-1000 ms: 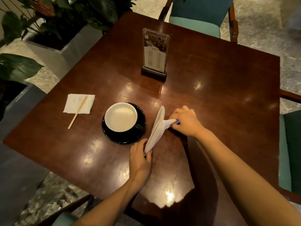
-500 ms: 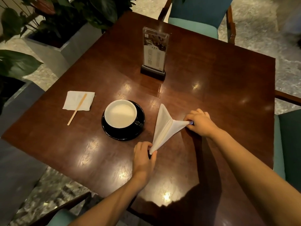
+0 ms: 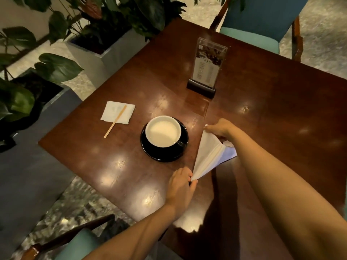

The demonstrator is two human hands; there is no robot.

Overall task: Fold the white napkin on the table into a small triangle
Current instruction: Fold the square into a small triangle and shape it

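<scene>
The white napkin (image 3: 208,156) lies partly folded on the dark wooden table (image 3: 272,113), just right of the cup, shaped as a narrow triangle with a raised crease. My left hand (image 3: 181,184) pinches its near point between thumb and fingers. My right hand (image 3: 219,128) grips the far corner, and my right forearm covers the napkin's right part.
A white cup (image 3: 163,131) of pale drink stands on a black saucer (image 3: 178,154) beside the napkin. Further left lies a second white napkin (image 3: 114,112) with a wooden stirrer (image 3: 115,121). A menu stand (image 3: 206,68) is at the back. Chairs and planters surround the table.
My right hand has moved from the napkin's right corner to its far top corner. The left hand still holds the near point. The camera view has shifted right.
</scene>
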